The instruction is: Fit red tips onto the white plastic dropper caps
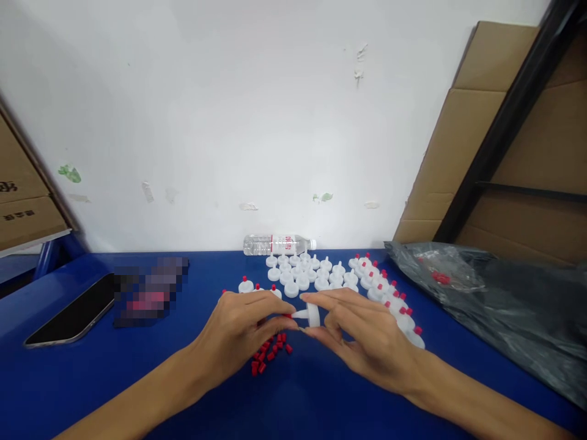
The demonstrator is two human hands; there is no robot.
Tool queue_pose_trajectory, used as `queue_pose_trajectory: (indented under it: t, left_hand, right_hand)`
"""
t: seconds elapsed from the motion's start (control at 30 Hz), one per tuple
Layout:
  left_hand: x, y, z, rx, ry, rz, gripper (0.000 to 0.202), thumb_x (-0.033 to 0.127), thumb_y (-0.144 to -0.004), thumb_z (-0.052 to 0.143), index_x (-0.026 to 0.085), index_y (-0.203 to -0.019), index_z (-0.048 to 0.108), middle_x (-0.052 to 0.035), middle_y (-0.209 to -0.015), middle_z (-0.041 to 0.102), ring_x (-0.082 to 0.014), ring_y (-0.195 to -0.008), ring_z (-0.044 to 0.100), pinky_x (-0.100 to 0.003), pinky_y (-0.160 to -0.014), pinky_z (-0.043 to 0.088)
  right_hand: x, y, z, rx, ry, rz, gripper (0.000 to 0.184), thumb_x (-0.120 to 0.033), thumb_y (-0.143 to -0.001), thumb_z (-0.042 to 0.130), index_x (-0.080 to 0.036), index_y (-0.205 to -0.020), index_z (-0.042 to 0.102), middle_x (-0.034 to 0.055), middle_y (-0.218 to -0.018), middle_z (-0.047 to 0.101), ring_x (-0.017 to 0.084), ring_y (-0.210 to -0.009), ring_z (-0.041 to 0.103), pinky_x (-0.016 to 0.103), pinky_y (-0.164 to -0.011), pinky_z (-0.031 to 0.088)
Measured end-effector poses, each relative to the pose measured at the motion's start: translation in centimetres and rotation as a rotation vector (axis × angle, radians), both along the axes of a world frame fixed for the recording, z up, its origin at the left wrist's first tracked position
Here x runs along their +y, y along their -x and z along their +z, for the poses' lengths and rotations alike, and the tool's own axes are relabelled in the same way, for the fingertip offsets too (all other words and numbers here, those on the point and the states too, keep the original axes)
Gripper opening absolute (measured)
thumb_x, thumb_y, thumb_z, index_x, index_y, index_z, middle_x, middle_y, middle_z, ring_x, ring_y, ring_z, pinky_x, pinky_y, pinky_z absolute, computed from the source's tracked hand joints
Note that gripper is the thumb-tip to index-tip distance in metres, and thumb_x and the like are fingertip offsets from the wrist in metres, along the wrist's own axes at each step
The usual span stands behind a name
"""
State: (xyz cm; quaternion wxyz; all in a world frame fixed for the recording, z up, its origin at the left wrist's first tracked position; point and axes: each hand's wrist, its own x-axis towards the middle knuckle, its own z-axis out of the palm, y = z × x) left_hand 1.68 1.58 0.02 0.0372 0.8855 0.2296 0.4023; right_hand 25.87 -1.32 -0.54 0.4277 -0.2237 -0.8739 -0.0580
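In the head view my right hand [362,330] pinches a white nozzle cap [313,315] by its round base, with the spout pointing left. My left hand [243,324] has a small red tip cap [288,316] between thumb and fingers, at the spout's end; whether it is seated there I cannot tell. Loose red tip caps [262,368] lie on the blue table below my left hand. Behind my hands stand several white nozzle caps with bare spouts [291,288]. More nozzle caps with red tips [376,292] stand in rows to the right, partly hidden by my right hand.
A clear plastic bottle [259,245] lies against the wall at the back of the blue table [151,360]. To the left are a phone [73,311] and a blurred-out item [153,293]. A dark plastic bag [513,311] covers the right side, with a clear bag [452,272] of red pieces.
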Motion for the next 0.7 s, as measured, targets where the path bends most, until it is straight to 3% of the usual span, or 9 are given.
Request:
queue_pose_trajectory:
  t: [0.1,0.3,0.5,0.7]
  left_hand:
    - [0.03,0.16,-0.01,0.045,-0.061,0.023,0.010,0.028,-0.095,0.068,0.021,-0.103,0.067,0.0043,-0.081,0.073,-0.0075,-0.062,0.065,-0.019,-0.054,0.042]
    - [0.28,0.42,0.23,0.257,-0.401,0.074,0.013,0.028,-0.104,0.053,0.018,-0.106,0.061,0.0008,-0.083,0.073,-0.0114,-0.060,0.066,-0.025,-0.049,0.038]
    - [0.14,0.17,-0.02,0.386,-0.423,0.097,0.029,0.029,-0.108,0.040,0.017,-0.088,0.058,0.0031,-0.066,0.059,-0.0109,-0.051,0.053,-0.027,-0.046,0.028]
    - [-0.59,-0.01,-0.23,0.314,-0.225,0.060,0.034,0.031,-0.109,0.037,0.018,-0.084,0.055,0.0029,-0.068,0.057,-0.0099,-0.049,0.045,-0.027,-0.046,0.025]
  right_hand:
    - [0.22,-0.13,0.33,-0.034,-0.055,0.031,0.017,-0.014,-0.096,0.063,-0.019,-0.082,0.055,0.0097,-0.101,0.076,0.019,-0.105,0.071,0.034,-0.090,0.060]
    - [0.46,-0.19,0.40,-0.064,-0.101,0.036,0.013,-0.020,-0.094,0.067,-0.018,-0.083,0.060,0.0112,-0.111,0.076,0.019,-0.099,0.073,0.035,-0.084,0.063]
    - [0.01,0.21,0.11,-0.022,-0.104,0.029,0.013,-0.019,-0.093,0.067,-0.018,-0.081,0.063,0.0111,-0.110,0.076,0.019,-0.096,0.074,0.033,-0.086,0.063]
    - [-0.37,0.36,0.34,0.013,-0.113,0.034,0.012,-0.018,-0.091,0.070,-0.017,-0.081,0.065,0.0118,-0.110,0.077,0.020,-0.094,0.075,0.033,-0.084,0.063]
